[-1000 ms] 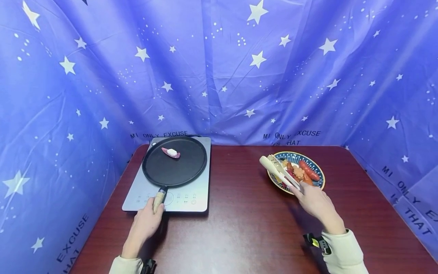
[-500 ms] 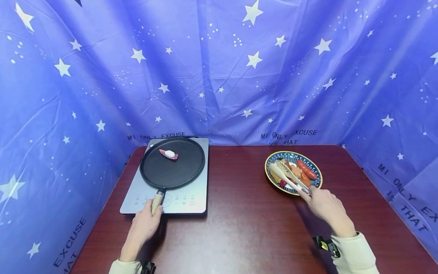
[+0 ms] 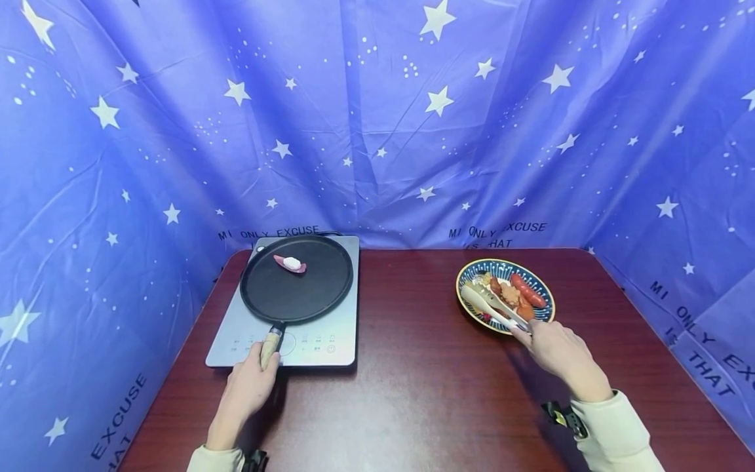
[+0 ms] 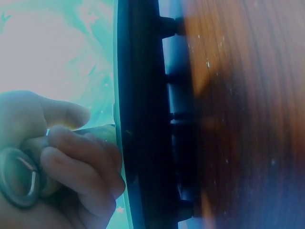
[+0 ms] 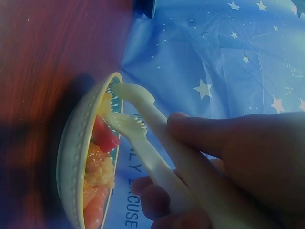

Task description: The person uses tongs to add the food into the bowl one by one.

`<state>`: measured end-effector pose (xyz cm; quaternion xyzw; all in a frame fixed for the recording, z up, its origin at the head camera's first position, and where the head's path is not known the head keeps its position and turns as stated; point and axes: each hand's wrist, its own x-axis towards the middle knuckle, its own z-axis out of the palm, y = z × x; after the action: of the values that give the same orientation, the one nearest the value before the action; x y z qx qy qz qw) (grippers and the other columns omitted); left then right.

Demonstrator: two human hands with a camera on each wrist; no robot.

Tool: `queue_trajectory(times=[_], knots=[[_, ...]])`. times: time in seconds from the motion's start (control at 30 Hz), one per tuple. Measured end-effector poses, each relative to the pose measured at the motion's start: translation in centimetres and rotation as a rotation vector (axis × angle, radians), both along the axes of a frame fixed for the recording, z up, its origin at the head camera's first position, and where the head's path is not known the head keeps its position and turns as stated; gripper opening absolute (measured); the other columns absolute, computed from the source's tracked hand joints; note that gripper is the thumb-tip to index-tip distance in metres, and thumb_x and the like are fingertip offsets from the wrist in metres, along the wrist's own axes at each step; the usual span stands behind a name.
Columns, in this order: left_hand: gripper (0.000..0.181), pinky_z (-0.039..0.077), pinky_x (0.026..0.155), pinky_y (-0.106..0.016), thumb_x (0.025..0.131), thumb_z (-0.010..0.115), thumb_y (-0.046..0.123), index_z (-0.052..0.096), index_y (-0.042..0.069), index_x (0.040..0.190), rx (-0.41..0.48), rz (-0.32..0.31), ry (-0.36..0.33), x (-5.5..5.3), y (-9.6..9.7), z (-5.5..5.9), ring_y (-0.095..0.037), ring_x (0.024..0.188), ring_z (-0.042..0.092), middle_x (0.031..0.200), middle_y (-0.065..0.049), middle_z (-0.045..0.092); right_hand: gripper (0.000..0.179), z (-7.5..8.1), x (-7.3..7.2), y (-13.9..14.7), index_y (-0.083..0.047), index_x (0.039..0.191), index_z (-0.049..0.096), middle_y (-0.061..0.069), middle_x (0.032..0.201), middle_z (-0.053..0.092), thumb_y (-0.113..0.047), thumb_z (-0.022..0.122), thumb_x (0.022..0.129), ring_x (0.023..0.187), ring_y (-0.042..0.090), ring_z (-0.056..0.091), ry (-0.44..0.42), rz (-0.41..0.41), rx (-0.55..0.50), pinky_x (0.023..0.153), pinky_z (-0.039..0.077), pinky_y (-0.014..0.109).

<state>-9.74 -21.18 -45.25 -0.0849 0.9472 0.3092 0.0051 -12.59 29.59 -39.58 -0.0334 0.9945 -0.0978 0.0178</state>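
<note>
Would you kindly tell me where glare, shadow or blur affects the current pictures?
Head view: pale glare on the near middle of the table, dark shadow beside the left hand; left wrist view: curtain washed out at upper left, with a hazy, soft look; right wrist view: dim, with a dark shadow beside the plate.

The left hand (image 3: 249, 387) was observed at 7 o'clock in the head view, the left forearm (image 3: 224, 429) directed towards 1 o'clock. The left wrist view showed left fingers (image 4: 83, 164) curled in a grip, left thumb (image 4: 66, 114) pointing to 3 o'clock. The right hand (image 3: 560, 354) stood at 4 o'clock, right forearm (image 3: 616, 426) angled towards 11; right thumb (image 5: 202, 136) lay opposite curled right fingers (image 5: 155, 198).
</note>
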Motion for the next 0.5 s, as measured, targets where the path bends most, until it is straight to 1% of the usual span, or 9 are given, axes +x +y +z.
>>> queue_trajectory(times=[0.17,0.27,0.4,0.5], knots=[[0.043,0.039,0.053,-0.041,0.096,0.047,0.036,0.043,0.003,0.124,0.008,-0.007,0.002,0.00,-0.04,0.12,-0.026,0.062,0.051,0.067,-0.009,0.048,0.037,0.45,0.13,0.10,-0.009,0.075,0.057,0.010,0.064,0.054,-0.038,0.050,0.096,0.059,0.031,0.056,0.010,0.044,-0.017,0.051,0.040,0.048],[0.044,0.040,0.054,-0.042,0.097,0.047,0.036,0.043,0.003,0.125,0.011,-0.010,0.002,-0.03,-0.09,0.11,-0.026,0.062,0.051,0.067,-0.009,0.048,0.038,0.55,0.21,0.33,-0.011,0.072,0.055,0.008,0.063,0.052,-0.040,0.049,0.097,0.057,0.029,0.055,-0.003,0.036,-0.018,0.050,0.038,0.047],[0.043,0.040,0.054,-0.042,0.097,0.047,0.036,0.043,0.003,0.124,0.010,-0.011,0.001,-0.05,-0.09,0.12,-0.026,0.062,0.051,0.067,-0.009,0.048,0.041,0.66,0.26,0.56,-0.012,0.071,0.053,0.010,0.064,0.053,-0.045,0.048,0.096,0.057,0.029,0.054,-0.037,0.000,-0.009,0.047,0.037,0.046],[0.042,0.040,0.054,-0.043,0.097,0.047,0.036,0.044,0.003,0.122,0.009,-0.010,0.002,-0.06,-0.05,0.12,-0.027,0.062,0.051,0.067,-0.009,0.048,0.041,0.95,0.37,0.49,-0.012,0.070,0.052,0.013,0.066,0.055,-0.045,0.049,0.095,0.058,0.030,0.055,-0.049,-0.003,0.005,0.048,0.038,0.048]])
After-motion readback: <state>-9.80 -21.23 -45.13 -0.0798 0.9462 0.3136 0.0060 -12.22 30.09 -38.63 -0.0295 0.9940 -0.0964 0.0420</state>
